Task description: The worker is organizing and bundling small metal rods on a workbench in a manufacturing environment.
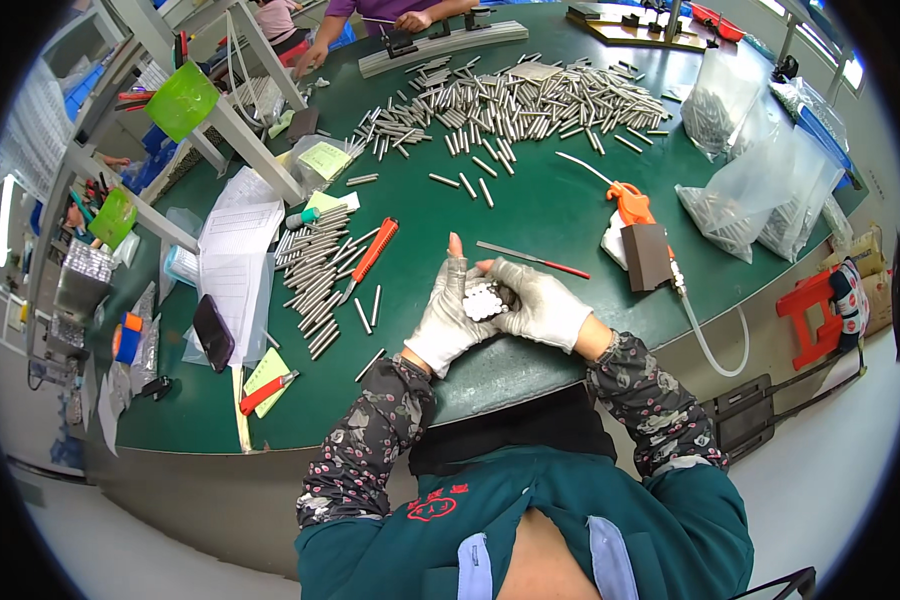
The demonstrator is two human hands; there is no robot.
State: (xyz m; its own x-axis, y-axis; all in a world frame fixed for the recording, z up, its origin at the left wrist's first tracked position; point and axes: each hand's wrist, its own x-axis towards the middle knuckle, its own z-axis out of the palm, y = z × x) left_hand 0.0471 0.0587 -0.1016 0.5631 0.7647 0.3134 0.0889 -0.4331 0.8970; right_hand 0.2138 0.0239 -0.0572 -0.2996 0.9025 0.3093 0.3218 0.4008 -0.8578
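Both my hands wear whitish gloves with bare fingertips and close around a bundle of metal pins near the table's front edge. The pins' bright round ends face up toward me. My left hand cups the bundle from the left, its thumb sticking up. From the right, my right hand wraps round it, hiding part of the pins. Just beyond the hands lies a thin file with a red handle. An orange-red utility knife rests to their left, beside a spread of loose pins.
A large heap of pins covers the far middle of the green table. On the right are an orange air gun, a brown block and bags of pins. Papers and a phone lie left. A co-worker's hand shows behind.
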